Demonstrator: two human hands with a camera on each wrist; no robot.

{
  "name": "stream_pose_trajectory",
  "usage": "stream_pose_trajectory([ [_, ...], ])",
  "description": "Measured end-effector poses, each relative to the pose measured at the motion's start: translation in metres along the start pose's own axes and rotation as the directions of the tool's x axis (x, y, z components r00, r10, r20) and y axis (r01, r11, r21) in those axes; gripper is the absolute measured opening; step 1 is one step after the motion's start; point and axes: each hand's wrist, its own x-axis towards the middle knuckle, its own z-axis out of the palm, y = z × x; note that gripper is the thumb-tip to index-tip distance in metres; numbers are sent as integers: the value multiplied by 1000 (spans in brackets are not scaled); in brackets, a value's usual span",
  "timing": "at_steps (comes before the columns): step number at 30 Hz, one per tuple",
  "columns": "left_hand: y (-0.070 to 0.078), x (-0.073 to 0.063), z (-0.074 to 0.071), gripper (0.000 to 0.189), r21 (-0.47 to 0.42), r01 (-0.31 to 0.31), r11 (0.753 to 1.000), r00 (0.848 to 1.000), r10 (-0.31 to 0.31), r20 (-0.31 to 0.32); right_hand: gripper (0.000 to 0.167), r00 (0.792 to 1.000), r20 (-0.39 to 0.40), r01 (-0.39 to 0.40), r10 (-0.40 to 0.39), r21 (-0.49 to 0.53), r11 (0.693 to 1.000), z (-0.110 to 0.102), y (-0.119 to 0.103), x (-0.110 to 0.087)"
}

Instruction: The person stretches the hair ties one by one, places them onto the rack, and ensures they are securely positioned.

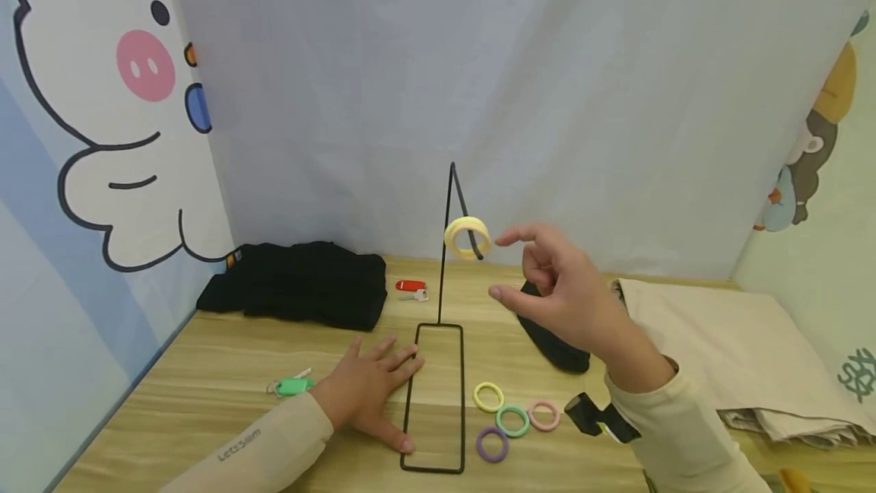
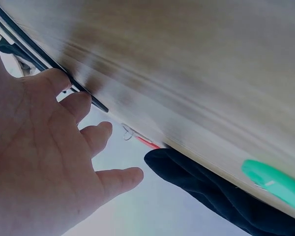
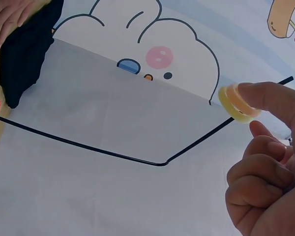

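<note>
A thin black metal stand (image 1: 463, 398) with a rectangular base rises to an arm that slopes down. Two rings, one yellow and one paler peach (image 1: 452, 242), hang on that arm. My right hand (image 1: 568, 295) is just right of them, thumb and index finger apart and the other fingers curled. In the right wrist view a fingertip overlaps the rings (image 3: 225, 104); contact is unclear. My left hand (image 1: 369, 386) lies spread on the table, fingertips and thumb over the base's left bar. Right of the base lie yellow (image 1: 489, 410), green (image 1: 512, 435), pink (image 1: 544, 430) and purple (image 1: 493, 459) rings.
Folded black cloth (image 1: 308, 284) lies at the back left, near a red-tagged key (image 1: 411, 285). A green key tag (image 1: 294, 386) is left of my left hand. Another black item (image 1: 557, 345) sits behind my right hand, and beige cloth (image 1: 718, 341) lies at the right.
</note>
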Motion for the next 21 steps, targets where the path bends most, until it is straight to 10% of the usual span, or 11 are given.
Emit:
stream_pose_trajectory([
  [14,-1,0,-2,115,10,4,1000,1000,-4,9,37,946,245,-239,212,84,967,30,56,-38],
  [21,0,0,-2,114,14,0,1000,1000,0,7,38,860,369,-391,353,31,920,51,90,-58],
])
